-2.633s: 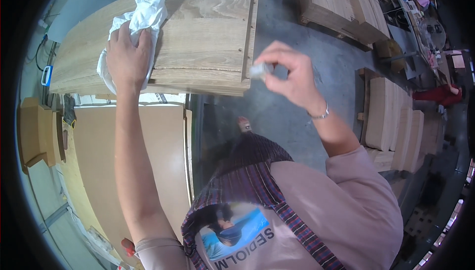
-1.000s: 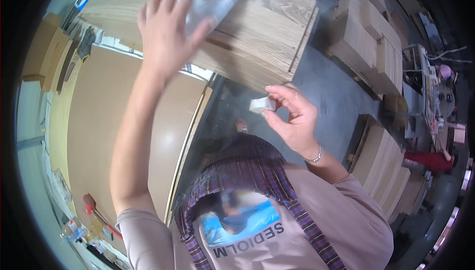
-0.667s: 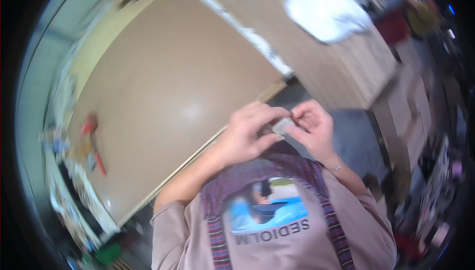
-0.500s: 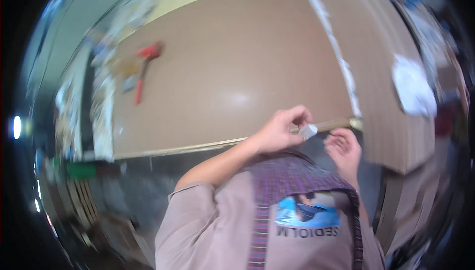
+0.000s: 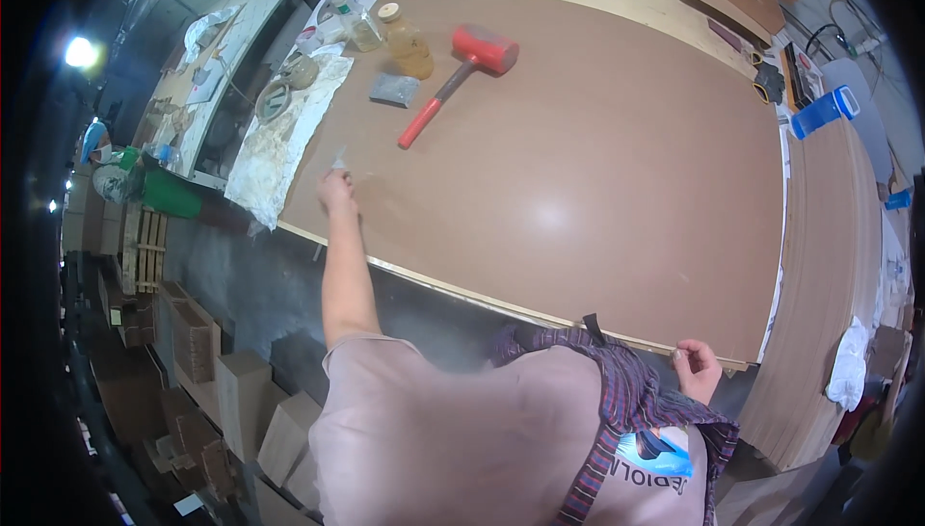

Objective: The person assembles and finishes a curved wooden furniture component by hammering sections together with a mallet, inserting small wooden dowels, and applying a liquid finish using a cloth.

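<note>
A large brown board [image 5: 578, 170] with a pale edge strip lies in front of me. Over its left part my left hand [image 5: 337, 196] is stretched out, fingers closed on a small whitish piece [image 5: 339, 162] whose kind I cannot make out. My right hand [image 5: 696, 372] rests at the board's near edge, towards the right corner. Its fingers are curled with the thumb close to them; whether anything lies between them is hidden. Beyond the left hand are a red mallet [image 5: 462, 80], a grey block [image 5: 394, 90] and a jar of amber liquid [image 5: 409, 49].
Stained white paper [image 5: 279, 145] with a tape roll [image 5: 274, 102] and bottles [image 5: 358, 25] lines the left side. A wood-grained panel stack [image 5: 829, 266] borders the right, with a blue container [image 5: 824, 114] near its far end. Cardboard boxes [image 5: 246, 396] stand on the floor at lower left.
My left hand has gone from beside the right hand to the far left of the board, carrying the small whitish piece. My right hand has come to the board's near edge. The view has shifted.
</note>
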{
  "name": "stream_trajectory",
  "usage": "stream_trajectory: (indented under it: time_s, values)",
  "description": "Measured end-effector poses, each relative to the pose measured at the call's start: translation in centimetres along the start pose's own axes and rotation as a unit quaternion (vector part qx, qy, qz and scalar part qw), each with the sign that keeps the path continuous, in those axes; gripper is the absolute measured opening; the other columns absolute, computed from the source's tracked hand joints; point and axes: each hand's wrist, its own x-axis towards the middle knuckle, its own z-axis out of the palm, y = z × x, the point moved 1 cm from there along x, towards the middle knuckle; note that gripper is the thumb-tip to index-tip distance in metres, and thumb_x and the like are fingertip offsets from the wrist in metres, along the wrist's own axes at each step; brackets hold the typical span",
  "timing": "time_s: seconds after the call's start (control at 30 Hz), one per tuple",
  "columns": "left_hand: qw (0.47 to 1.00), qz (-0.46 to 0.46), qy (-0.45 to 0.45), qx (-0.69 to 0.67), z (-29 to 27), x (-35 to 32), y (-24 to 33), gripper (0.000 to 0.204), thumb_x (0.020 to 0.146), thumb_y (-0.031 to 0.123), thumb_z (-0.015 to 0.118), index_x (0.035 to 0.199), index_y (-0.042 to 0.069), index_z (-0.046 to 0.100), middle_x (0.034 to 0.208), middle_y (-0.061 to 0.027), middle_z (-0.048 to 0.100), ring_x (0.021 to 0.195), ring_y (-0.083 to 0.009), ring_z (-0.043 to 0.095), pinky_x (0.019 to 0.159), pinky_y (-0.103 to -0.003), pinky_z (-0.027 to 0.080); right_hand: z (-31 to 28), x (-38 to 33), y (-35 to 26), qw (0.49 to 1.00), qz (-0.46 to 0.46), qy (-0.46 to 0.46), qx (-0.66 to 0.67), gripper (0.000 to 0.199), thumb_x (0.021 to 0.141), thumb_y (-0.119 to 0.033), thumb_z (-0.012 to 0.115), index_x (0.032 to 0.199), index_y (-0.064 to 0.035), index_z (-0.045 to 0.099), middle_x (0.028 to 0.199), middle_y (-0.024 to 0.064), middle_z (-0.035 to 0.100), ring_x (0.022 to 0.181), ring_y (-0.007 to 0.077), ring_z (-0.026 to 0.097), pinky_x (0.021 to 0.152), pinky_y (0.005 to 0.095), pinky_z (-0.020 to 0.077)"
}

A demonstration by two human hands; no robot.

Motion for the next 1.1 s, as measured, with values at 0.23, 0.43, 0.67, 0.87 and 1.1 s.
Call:
stream_trajectory:
  time_s: [0.23,0.43,0.67,0.87,1.1]
  values:
    - [0.981,0.125,0.103,0.103,-3.7,11.2,1.5,0.042,0.077,0.0,0.058,0.119,-0.002,0.056,0.099,-0.0143,0.065,0.085,-0.0233,0.063,0.074,-0.036,0.051,4.0,0.8,-1.5,0.998,0.042,-0.021,-0.031,0.012,0.082,0.002,0.066,0.093,0.0033,0.063,0.078,-0.0007,0.059,0.07,0.0055,0.053,0.065,0.02,0.044]
    - [0.954,0.205,0.087,0.202,2.9,8.5,2.7,0.053,0.08,0.002,0.054,0.132,-0.001,0.048,0.123,-0.0182,0.059,0.11,-0.0302,0.059,0.098,-0.038,0.043,4.8,0.0,-0.5,0.987,-0.009,-0.007,-0.16,0.01,0.079,0.0,0.065,0.089,0.0024,0.065,0.074,0.0044,0.061,0.068,0.0113,0.057,0.066,0.0254,0.0467]
    - [0.95,0.206,-0.221,0.074,14.4,-11.6,0.6,0.035,0.084,-0.002,0.053,0.119,-0.002,0.056,0.109,-0.0099,0.063,0.099,-0.0186,0.058,0.085,-0.029,0.047,-5.0,-4.2,4.1,0.905,0.12,0.392,0.111,0.01,0.089,-0.011,0.063,0.088,-0.0026,0.059,0.073,0.0034,0.058,0.061,0.0116,0.055,0.054,0.0244,0.0445]
    - [0.866,0.197,-0.45,0.093,18.5,-24.7,-1.6,0.03,0.095,0.004,0.052,0.124,-0.003,0.054,0.114,-0.0099,0.061,0.103,-0.0162,0.057,0.089,-0.029,0.048,-18.8,-10.9,10.2,0.701,0.032,0.712,-0.032,0.054,0.081,-0.015,0.075,0.123,0.0067,0.051,0.115,0.0191,0.06,0.101,0.0223,0.06,0.091,0.0325,0.0479]
    - [0.74,0.176,-0.644,0.078,21.5,-36.6,-4.0,0.023,0.094,0.0,0.052,0.116,-0.005,0.058,0.11,-0.0122,0.063,0.102,-0.0162,0.059,0.088,-0.028,0.048,-27.9,-11.9,13.6,0.71,-0.022,0.691,-0.134,0.053,0.079,-0.018,0.076,0.118,0.0111,0.055,0.106,0.0242,0.066,0.096,0.0271,0.067,0.084,0.0323,0.0506]
